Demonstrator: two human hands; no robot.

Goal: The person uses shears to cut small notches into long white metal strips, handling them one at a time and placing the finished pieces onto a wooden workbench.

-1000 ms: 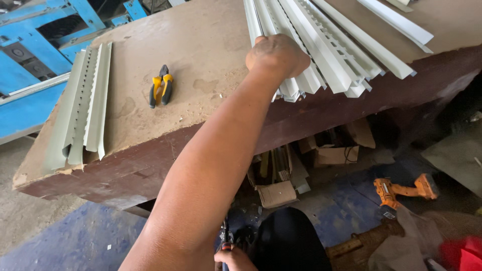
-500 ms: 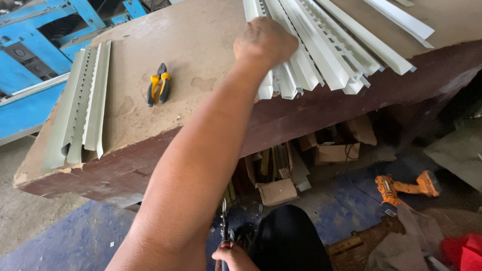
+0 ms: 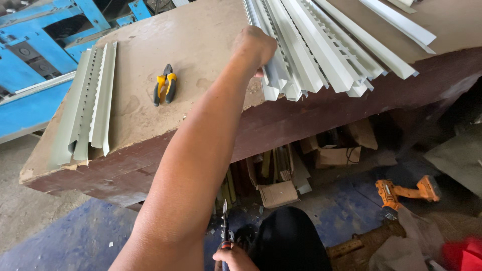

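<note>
My left hand (image 3: 254, 46) reaches across the brown workbench (image 3: 201, 30) and is closed on the leftmost pale green metal channel strip (image 3: 273, 75) of a pile (image 3: 321, 55) that overhangs the bench's front edge. Low in the view, my right hand (image 3: 232, 258) holds a pair of metal snips (image 3: 224, 226) pointing upward, close to my dark-clad knee (image 3: 291, 241).
Yellow-handled pliers (image 3: 164, 84) lie on the bench. A second stack of strips (image 3: 88, 108) rests at its left end. Blue metal frames (image 3: 45, 45) stand behind on the left. Cardboard boxes (image 3: 278, 193) sit under the bench, and an orange drill (image 3: 404, 190) lies on the floor.
My left hand slid left and farther onto the pile, from its front ends to the leftmost strip, and closed on it. My right hand with the snips stayed low.
</note>
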